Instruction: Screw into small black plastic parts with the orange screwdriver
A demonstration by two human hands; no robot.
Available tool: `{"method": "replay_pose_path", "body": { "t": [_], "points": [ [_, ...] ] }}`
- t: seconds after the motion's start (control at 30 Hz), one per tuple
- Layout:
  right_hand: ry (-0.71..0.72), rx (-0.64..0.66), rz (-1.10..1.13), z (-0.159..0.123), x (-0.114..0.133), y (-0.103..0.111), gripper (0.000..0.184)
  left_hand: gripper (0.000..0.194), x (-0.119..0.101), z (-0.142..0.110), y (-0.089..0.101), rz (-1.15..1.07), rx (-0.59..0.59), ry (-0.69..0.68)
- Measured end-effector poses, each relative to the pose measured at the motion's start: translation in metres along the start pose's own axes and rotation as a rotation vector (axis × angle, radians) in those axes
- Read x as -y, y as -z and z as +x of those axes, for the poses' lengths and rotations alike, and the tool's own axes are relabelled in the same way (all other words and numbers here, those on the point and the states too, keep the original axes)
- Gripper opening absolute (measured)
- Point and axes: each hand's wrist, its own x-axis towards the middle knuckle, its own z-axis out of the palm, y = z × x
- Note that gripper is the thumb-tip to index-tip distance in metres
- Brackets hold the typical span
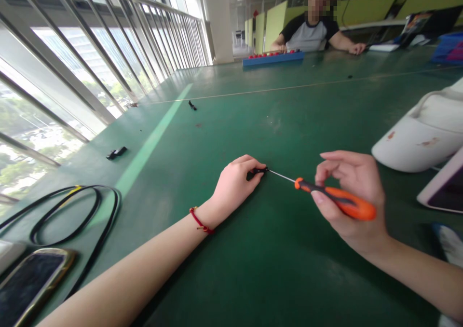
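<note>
Near the middle of the green table point(224, 124), my left hand point(237, 180) is closed on a small black part point(256, 172), pinched between thumb and fingers. A screwdriver point(347, 202) with an orange and black handle lies in my right hand point(356, 192), its thumb against the handle and the other fingers curled above it. Its thin metal shaft points left, and the tip meets the end of the black part. Most of that part is covered by my left fingers, so its exact kind does not show.
Small black pieces point(116, 153) lie to the left. A looped black cable point(115, 206) and a phone point(32, 283) are at the lower left. On the right stands a white container point(415, 139). Across the table a person point(311, 33) sits behind a blue tray point(273, 60).
</note>
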Motion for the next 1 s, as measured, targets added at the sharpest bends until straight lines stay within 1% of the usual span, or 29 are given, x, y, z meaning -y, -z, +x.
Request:
{"method": "replay_pose_path", "body": {
  "t": [0.1, 0.13, 0.17, 0.2, 0.3, 0.37, 0.4, 0.43, 0.5, 0.53, 0.57, 0.6, 0.7, 0.77, 0.8, 0.83, 0.93, 0.97, 1.0],
  "points": [
    [-0.014, 0.087, -0.123, 0.0003, 0.0054, 0.0015, 0.015, 0.017, -0.0002, -0.0002, 0.0001, 0.000, 0.001, 0.003],
    [-0.014, 0.092, -0.143, -0.0002, 0.0062, 0.0016, 0.010, 0.017, -0.0002, -0.0002, 0.0001, 0.000, 0.002, 0.004],
    [-0.008, 0.071, -0.141, -0.0007, 0.0060, 0.0013, 0.011, 0.017, -0.0002, -0.0001, 0.0001, 0.000, 0.003, 0.005],
    [0.000, 0.032, -0.120, -0.0012, 0.0048, 0.0008, 0.015, 0.018, -0.0002, 0.0000, 0.0001, 0.001, 0.004, 0.006],
    [0.024, -0.081, -0.012, -0.0015, -0.0011, -0.0010, 0.038, 0.017, -0.0002, 0.0003, 0.0003, -0.001, 0.004, 0.008],
    [0.007, -0.064, 0.044, -0.0007, -0.0026, -0.0010, 0.048, 0.017, -0.0003, 0.0004, 0.0005, -0.004, 0.005, 0.008],
    [-0.006, -0.021, 0.040, -0.0002, -0.0019, -0.0006, 0.046, 0.017, -0.0004, 0.0004, 0.0005, -0.006, 0.006, 0.008],
    [-0.015, 0.026, 0.012, 0.0001, -0.0005, 0.0001, 0.039, 0.017, -0.0005, 0.0004, 0.0005, -0.007, 0.006, 0.009],
    [-0.019, 0.096, -0.076, 0.0002, 0.0029, 0.0013, 0.019, 0.017, -0.0006, 0.0003, 0.0004, -0.007, 0.004, 0.011],
    [-0.020, 0.110, -0.112, -0.0001, 0.0041, 0.0015, 0.013, 0.017, -0.0006, 0.0003, 0.0002, -0.008, 0.003, 0.012],
    [-0.019, 0.096, -0.127, -0.0005, 0.0045, 0.0013, 0.011, 0.017, -0.0006, 0.0003, 0.0001, -0.009, 0.003, 0.012],
    [-0.013, 0.057, -0.121, -0.0010, 0.0040, 0.0008, 0.014, 0.017, -0.0006, 0.0003, 0.0000, -0.010, 0.004, 0.012],
    [0.008, -0.066, -0.030, -0.0014, -0.0007, -0.0012, 0.035, 0.017, -0.0006, 0.0003, 0.0000, -0.012, 0.003, 0.011],
    [0.000, -0.070, 0.020, -0.0009, -0.0025, -0.0013, 0.045, 0.017, -0.0006, 0.0004, 0.0002, -0.014, 0.003, 0.012],
    [-0.014, -0.038, 0.016, -0.0006, -0.0023, -0.0008, 0.044, 0.017, -0.0006, 0.0005, 0.0004, -0.016, 0.003, 0.013],
    [-0.026, 0.005, -0.009, -0.0003, -0.0012, 0.0000, 0.039, 0.016, -0.0006, 0.0007, 0.0006, -0.019, 0.004, 0.015],
    [-0.015, 0.112, -0.118, -0.0009, 0.0035, 0.0025, 0.013, 0.015, -0.0003, 0.0015, 0.0009, -0.029, 0.005, 0.021],
    [-0.006, 0.115, -0.135, -0.0013, 0.0044, 0.0027, 0.010, 0.014, -0.0001, 0.0018, 0.0009, -0.034, 0.004, 0.021],
    [0.002, 0.092, -0.135, -0.0018, 0.0045, 0.0026, 0.011, 0.014, 0.0000, 0.0021, 0.0009, -0.040, 0.003, 0.022]
  ]
}}
